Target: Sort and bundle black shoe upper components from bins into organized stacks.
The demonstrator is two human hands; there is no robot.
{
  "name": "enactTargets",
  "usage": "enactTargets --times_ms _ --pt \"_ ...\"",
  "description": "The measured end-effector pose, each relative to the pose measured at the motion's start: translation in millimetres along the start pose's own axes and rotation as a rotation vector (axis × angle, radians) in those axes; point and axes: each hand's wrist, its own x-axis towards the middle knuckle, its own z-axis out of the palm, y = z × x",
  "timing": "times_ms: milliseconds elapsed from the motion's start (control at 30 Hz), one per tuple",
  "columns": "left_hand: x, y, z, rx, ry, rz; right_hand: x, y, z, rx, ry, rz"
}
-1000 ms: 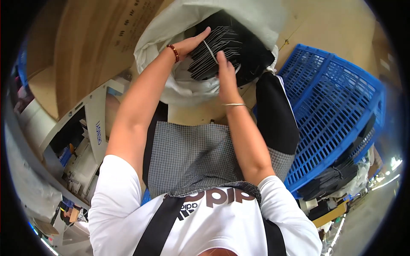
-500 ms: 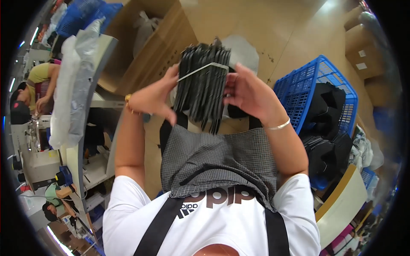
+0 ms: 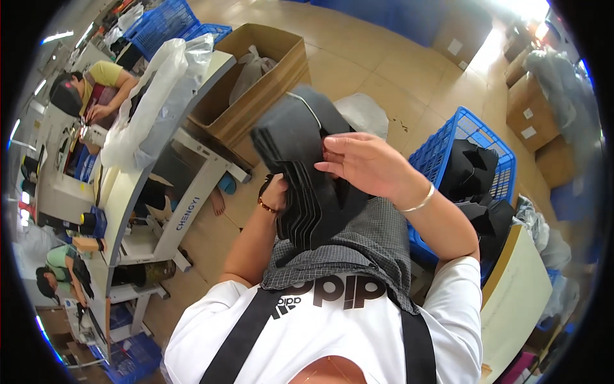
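Note:
A thick bundle of stacked black shaped pieces [image 3: 294, 131], apparently stiff sheets with cut-out edges, is held tilted in front of my apron. A narrow white band [image 3: 306, 107] crosses its upper part. At the bundle's lower left edge, my left hand [image 3: 276, 192] is closed around it, its fingers partly hidden by the layers. My right hand [image 3: 364, 160] grips the right side near the end of the visible band, with fingertips against the black pieces and some fingers curled out of sight.
To the right, a blue plastic basket [image 3: 460, 118] holds more black bundles [image 3: 470, 169]. An open cardboard box [image 3: 272, 83] with a tied plastic bag stands ahead, left of a white bag [image 3: 361, 115]. Sewing tables [image 3: 134, 192] line the left, where co-workers sit. A pale tabletop [image 3: 518, 301] lies at right.
The bundle has turned from edge-on to showing its broad face. My left hand has moved down to its lower edge. The head view has shifted, showing more of the room ahead.

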Motion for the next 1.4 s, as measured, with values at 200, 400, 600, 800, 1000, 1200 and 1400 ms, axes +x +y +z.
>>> enactTargets --times_ms 200,400,600,800,1000,1200,1400 --pt "-35.0 -41.2 -7.4 -0.409 -0.070 -0.315 1.4 69.5 -57.6 0.031 0.208 0.151" --pt "-32.5 -19.8 11.5 -0.095 0.264 -0.246 -13.9 113.4 -60.2 -1.033 0.270 0.001" --pt "-15.3 -10.5 19.6 -0.044 0.150 -0.345 -32.5 93.3 -57.8 -0.710 0.055 0.017" --pt "-5.3 -12.5 13.5 -0.185 0.075 -0.550 -31.6 79.0 -79.6 -0.690 0.126 0.148" --pt "-13.3 -43.2 -6.0 -0.403 0.157 -0.661 -33.0 111.1 -86.2 -0.354 0.144 0.245" --pt "-32.5 -45.8 3.4 -0.274 0.249 -0.633 -28.9 142.8 -92.5 -0.506 0.210 0.186" --pt "-62.8 -49.7 0.1 0.012 0.118 -0.583 -39.0 144.7 -86.1 -0.395 0.228 0.250"
